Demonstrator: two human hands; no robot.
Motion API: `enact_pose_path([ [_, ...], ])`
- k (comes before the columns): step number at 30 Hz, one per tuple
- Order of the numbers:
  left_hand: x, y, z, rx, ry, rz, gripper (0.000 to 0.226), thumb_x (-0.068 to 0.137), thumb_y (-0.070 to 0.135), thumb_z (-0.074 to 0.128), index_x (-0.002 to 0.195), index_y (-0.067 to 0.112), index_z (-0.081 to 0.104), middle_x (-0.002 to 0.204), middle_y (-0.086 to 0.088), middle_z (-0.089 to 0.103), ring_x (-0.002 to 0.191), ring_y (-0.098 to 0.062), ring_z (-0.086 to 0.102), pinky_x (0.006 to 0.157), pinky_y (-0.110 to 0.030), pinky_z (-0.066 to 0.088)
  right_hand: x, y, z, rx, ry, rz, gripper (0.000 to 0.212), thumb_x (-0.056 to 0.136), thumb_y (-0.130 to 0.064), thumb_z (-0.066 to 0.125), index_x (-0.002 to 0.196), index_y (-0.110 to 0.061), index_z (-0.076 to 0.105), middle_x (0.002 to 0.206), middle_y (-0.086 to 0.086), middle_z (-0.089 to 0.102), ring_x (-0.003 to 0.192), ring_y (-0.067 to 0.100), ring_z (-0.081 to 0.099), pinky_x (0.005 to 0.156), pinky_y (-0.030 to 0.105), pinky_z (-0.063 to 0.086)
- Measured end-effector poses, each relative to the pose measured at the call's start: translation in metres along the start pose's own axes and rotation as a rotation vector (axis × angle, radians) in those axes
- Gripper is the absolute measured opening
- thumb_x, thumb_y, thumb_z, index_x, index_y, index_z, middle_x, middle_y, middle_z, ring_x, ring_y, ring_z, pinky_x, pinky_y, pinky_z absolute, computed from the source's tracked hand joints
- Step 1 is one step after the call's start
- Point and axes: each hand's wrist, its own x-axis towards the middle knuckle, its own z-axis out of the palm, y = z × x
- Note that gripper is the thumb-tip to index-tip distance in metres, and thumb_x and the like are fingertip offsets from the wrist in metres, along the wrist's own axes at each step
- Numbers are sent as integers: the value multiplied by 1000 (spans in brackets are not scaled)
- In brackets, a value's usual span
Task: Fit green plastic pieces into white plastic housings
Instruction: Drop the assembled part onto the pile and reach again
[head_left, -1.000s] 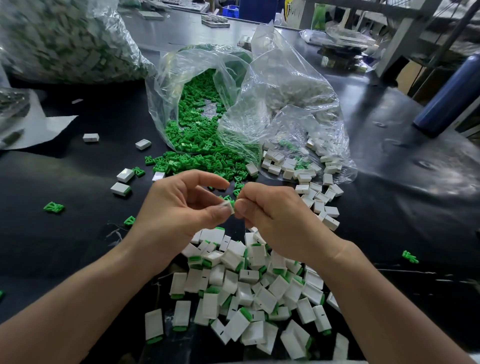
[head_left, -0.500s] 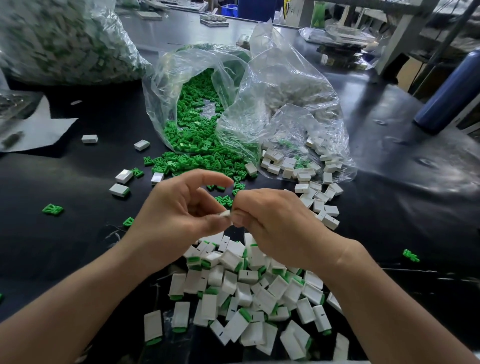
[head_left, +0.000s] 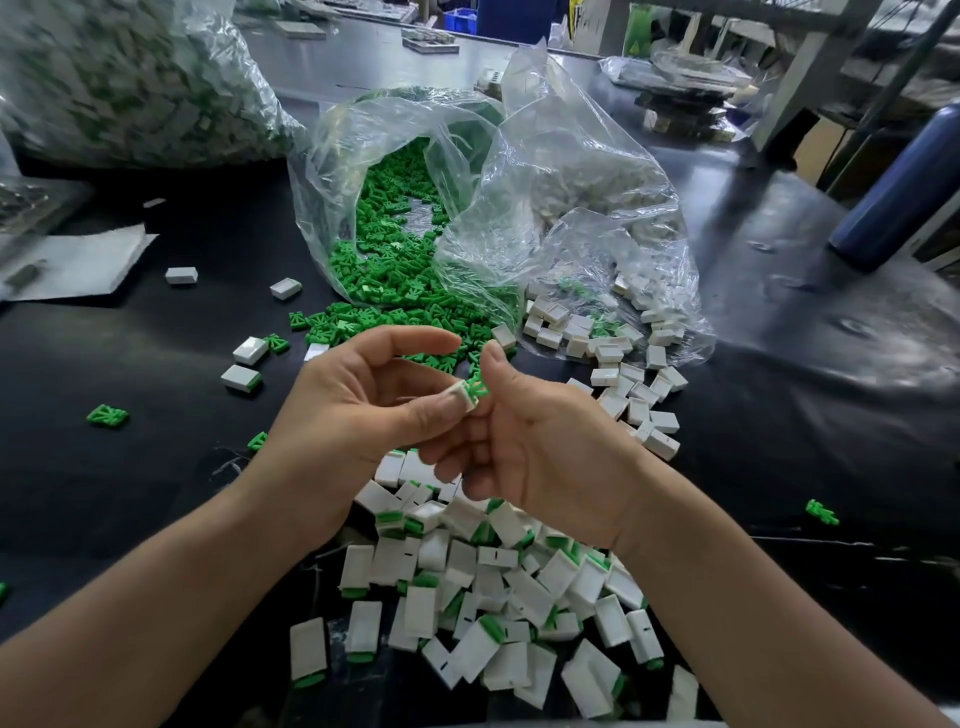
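Black worktop (head_left: 779, 467), cluttered bench behind it. Clear bag (head_left: 363, 171) lay open ahead of me with loose green pieces (head_left: 395, 260) spilling from its mouth; empty housings (head_left: 613, 364) were scattered to the right of them under a second sheet of plastic.

Grip: my left hand (head_left: 358, 415) pinched one white housing (head_left: 464, 397) between thumb and curled fingers, holding it up above the bench. A green piece (head_left: 477, 387) stood at the housing's open end, its green top still proud of the white rim. My right hand (head_left: 545, 457) touched that piece, with its thumb raised and its fingers curled below. Whether it actually pinched the piece I could not tell from this angle.

Change noted: half a second earlier both hands were pressed knuckle to knuckle and the parts were almost hidden between them. Now the right hand had rolled outward and the joint was exposed, green showing clearly against white.

Reading: insertion appeared started but not finished, since the piece sat high. It probably wanted one more push to seat.

Pile of fitted housings (head_left: 493, 597) lay near me below my wrists, most showing a green edge at one end. That looked the likely place for this one once seated.
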Motion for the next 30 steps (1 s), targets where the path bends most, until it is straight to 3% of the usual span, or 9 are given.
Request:
enact_pose_path([
  [6, 0, -4, 1, -8, -18, 26, 43, 54, 15, 71, 97, 11, 63, 68, -9, 70, 53, -21, 63, 53, -26, 53, -1, 0, 1, 38, 98, -15, 49, 93, -44, 28, 68, -7, 49, 56, 3, 48, 48, 10, 42, 47, 19, 34],
  [23, -3, -4, 3, 80, -27, 81, 43, 57, 4, 66, 99, 12, 62, 67, -8, 70, 54, -18, 65, 56, -24, 54, -3, 2, 6, -18, 144, -8, 41, 95, -38, 33, 69, -9, 45, 57, 2, 40, 53, 11, 34, 51, 21, 27],
  [30, -2, -6, 2, -11, -19, 54, 51, 53, 11, 70, 103, 9, 62, 69, -12, 69, 53, -24, 64, 56, -30, 54, -5, -1, 6, -4, 109, -40, 39, 93, -37, 33, 71, -8, 47, 59, 2, 40, 53, 9, 35, 51, 19, 29],
])
